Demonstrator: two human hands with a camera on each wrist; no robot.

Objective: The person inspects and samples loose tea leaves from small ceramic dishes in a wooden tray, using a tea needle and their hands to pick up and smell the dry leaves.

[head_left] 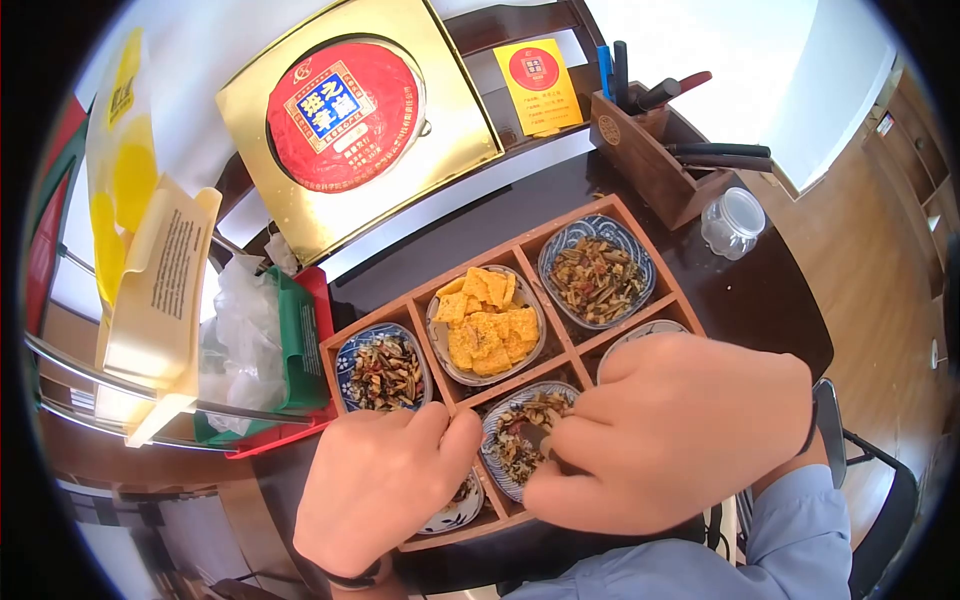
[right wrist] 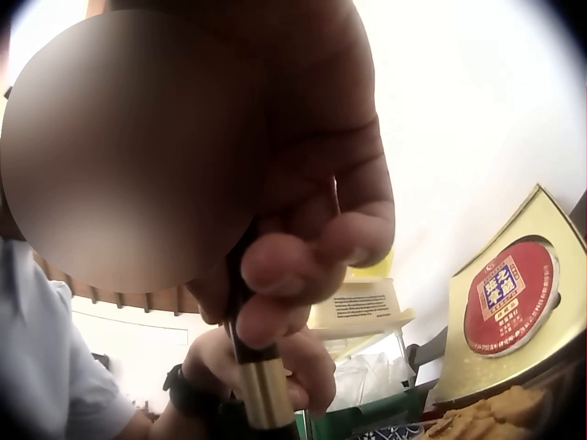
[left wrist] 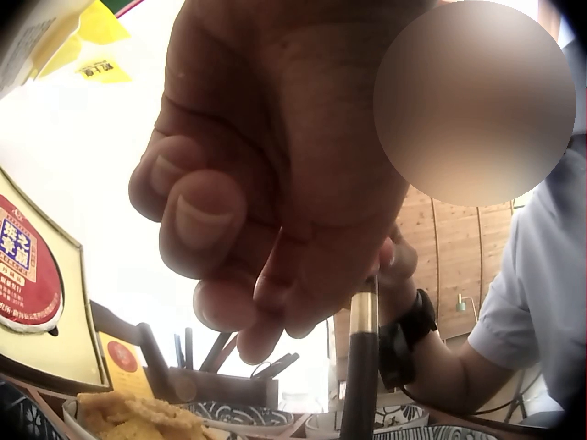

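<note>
In the head view my right hand (head_left: 680, 425) is over the front-right part of a wooden compartment tray (head_left: 455, 385), its fingers at a patterned bowl (head_left: 490, 465) of dried leafy bits. It grips a dark rod with a gold band (right wrist: 266, 394), which points down in both wrist views; its lower end is hidden. My left hand (head_left: 390, 480) hovers beside it over the front-left bowl (head_left: 455, 517), covering most of it. Its fingers hang loosely curled in the left wrist view, with nothing visible between them. Behind sit orange crisps (head_left: 485, 325) and two bowls of dried bits.
A gold box with a red round disc (head_left: 345, 115) leans at the back. To the right stand a wooden holder (head_left: 655, 160) with pens and knife handles and a clear jar (head_left: 733, 222). A green-and-red bin (head_left: 300, 345) with a plastic bag is at left.
</note>
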